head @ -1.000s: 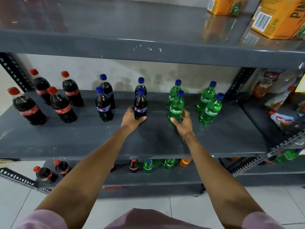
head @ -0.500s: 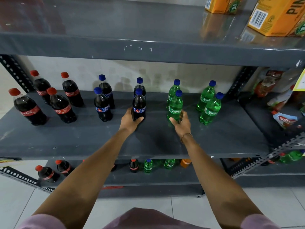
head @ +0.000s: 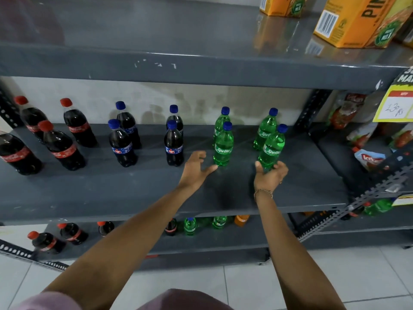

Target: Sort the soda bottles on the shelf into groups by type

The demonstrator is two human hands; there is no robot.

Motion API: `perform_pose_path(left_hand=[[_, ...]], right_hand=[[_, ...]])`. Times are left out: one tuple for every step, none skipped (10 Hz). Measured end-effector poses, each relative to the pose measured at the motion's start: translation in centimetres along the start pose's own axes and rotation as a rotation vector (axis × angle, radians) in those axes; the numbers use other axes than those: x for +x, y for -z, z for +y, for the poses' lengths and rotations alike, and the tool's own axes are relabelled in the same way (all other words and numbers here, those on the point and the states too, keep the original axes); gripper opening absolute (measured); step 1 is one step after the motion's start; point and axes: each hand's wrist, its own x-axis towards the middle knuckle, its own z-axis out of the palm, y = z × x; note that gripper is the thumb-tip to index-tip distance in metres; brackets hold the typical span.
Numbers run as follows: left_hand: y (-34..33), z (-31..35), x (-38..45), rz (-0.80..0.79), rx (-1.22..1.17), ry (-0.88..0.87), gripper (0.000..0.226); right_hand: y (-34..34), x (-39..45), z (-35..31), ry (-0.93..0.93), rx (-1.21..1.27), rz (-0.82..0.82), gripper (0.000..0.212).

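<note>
On the grey middle shelf (head: 134,193) stand three groups of bottles: red-capped cola bottles (head: 61,146) at the left, blue-capped dark cola bottles (head: 121,144) in the middle, green Sprite bottles at the right. My left hand (head: 196,168) is open, its thumb just short of the base of the front left Sprite bottle (head: 223,146), and the nearest dark cola bottle (head: 173,146) stands free to its left. My right hand (head: 270,173) is cupped, fingers apart, around the base of the front right Sprite bottle (head: 273,151), which stands upright on the shelf.
Orange juice cartons (head: 357,21) sit on the top shelf. More small soda bottles (head: 190,225) stand on the bottom shelf. Snack packets (head: 368,157) and a yellow price tag (head: 395,106) fill the neighbouring rack at the right. A slotted metal upright (head: 310,110) edges the shelf.
My left hand let go of the dark cola bottle and moved right toward the front left Sprite. My right hand left that Sprite and moved right to the front right one.
</note>
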Motion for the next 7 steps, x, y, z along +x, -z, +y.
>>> perform_pose_path(left_hand=[[-2.1,2.2,2.0,-0.038,-0.002,-0.025,0.083],[-3.0,3.0,3.0,-0.027,0.035,-0.068,0.072],[-3.9,3.4,3.4,-0.008,0.092,-0.088,0.058],[-4.2,3.5,3.3,0.02,0.096,-0.086,0.055],[-4.1,3.6,2.9,0.032,0.087,-0.086,0.058],[-3.7,3.4,2.3,0.023,0.071,-0.107,0.063],[-2.8,2.7,1.0,0.014,0.09,-0.064,0.074]], right_hand=[[0.7,2.7,-0.1,-0.003,0.016,-0.221,0.081],[0.9,3.8,0.2,0.008,-0.034,-0.232,0.073],[1.2,4.2,0.5,0.023,-0.048,-0.196,0.056],[1.1,4.3,0.5,0.028,-0.041,-0.187,0.054],[1.0,4.6,0.6,0.029,-0.036,-0.191,0.055],[1.2,4.4,0.7,0.041,-0.016,-0.191,0.061],[1.6,3.3,0.8,0.067,-0.012,-0.129,0.067]])
